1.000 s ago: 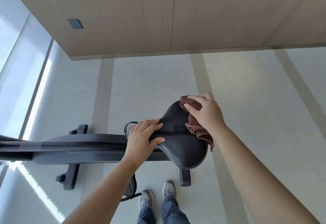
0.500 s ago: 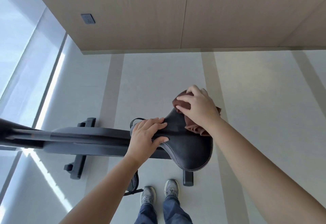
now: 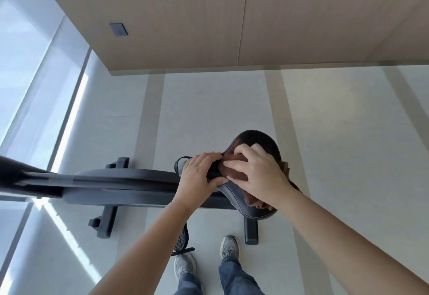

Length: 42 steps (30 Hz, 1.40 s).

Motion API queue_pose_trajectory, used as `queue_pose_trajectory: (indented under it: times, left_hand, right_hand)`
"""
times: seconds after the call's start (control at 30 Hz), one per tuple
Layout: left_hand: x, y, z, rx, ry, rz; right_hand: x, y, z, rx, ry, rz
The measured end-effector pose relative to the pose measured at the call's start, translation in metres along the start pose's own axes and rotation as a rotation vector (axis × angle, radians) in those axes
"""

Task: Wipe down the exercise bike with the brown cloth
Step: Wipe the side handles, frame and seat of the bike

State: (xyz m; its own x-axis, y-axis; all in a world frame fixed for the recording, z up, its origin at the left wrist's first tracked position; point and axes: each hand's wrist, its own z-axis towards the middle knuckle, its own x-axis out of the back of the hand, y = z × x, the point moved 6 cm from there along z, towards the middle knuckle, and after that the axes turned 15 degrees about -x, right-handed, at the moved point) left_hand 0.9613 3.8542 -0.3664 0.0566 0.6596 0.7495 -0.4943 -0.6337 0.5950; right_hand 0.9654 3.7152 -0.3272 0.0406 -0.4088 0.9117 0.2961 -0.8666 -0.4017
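Note:
The black exercise bike (image 3: 120, 182) stretches from the left edge to its saddle (image 3: 257, 140) at centre right. My left hand (image 3: 197, 176) grips the narrow nose of the saddle. My right hand (image 3: 260, 174) presses the brown cloth (image 3: 234, 173) flat on the saddle's middle, fingers spread over it. Cloth folds stick out under the wrist at the saddle's near edge. Most of the saddle top is hidden by my hands.
A wood-panelled wall (image 3: 209, 16) with a grey socket (image 3: 118, 29) stands ahead. Tall windows (image 3: 23, 67) line the left. The bike's floor stabilisers (image 3: 109, 213) and a pedal (image 3: 182, 240) lie near my shoes (image 3: 229, 248) on the pale floor.
My right hand has slid the cloth from the saddle's far right edge toward its nose, close to my left hand. My view has shifted, so the bike sits further right.

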Motion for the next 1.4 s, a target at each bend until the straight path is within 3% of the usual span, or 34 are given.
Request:
queue_pose_trajectory:
  times: [0.13,0.33,0.5,0.63,0.83,0.97,1.07,1.13,1.23,1.4]
  left_hand:
    - [0.005,-0.001,0.001,0.024,-0.003,-0.053]
    - [0.01,-0.003,-0.003,0.011,-0.097,-0.112]
    - [0.023,-0.009,-0.01,-0.022,-0.12,-0.06]
    - [0.024,-0.017,-0.021,-0.024,-0.129,-0.032]
    - [0.02,-0.014,-0.022,-0.01,-0.122,-0.028]
    - [0.02,-0.015,-0.022,-0.014,-0.125,-0.011]
    - [0.019,-0.014,-0.021,-0.006,-0.119,-0.009]
    - [0.019,-0.014,-0.022,0.008,-0.111,-0.018]
    - [0.02,-0.013,-0.021,0.018,-0.109,-0.025]
    - [0.019,-0.012,-0.02,0.047,-0.113,-0.045]
  right_hand:
    - [0.007,0.015,-0.01,0.004,-0.052,-0.003]
    - [0.026,0.038,-0.037,-0.271,0.143,0.075]
    - [-0.015,-0.044,-0.003,-0.058,0.028,-0.015]
    - [-0.005,-0.021,-0.036,-0.07,0.042,-0.105]
    - [0.007,0.008,-0.094,-0.404,0.331,-0.019]
    - [-0.015,-0.044,-0.052,-0.266,0.251,-0.172]
    - [-0.016,-0.043,-0.057,-0.18,0.201,-0.219]
    - [-0.008,-0.019,-0.084,-0.187,0.234,-0.161]
    - [0.002,0.012,-0.12,-0.36,0.298,-0.021]
    - [0.016,0.0,-0.083,-0.386,0.274,0.11]
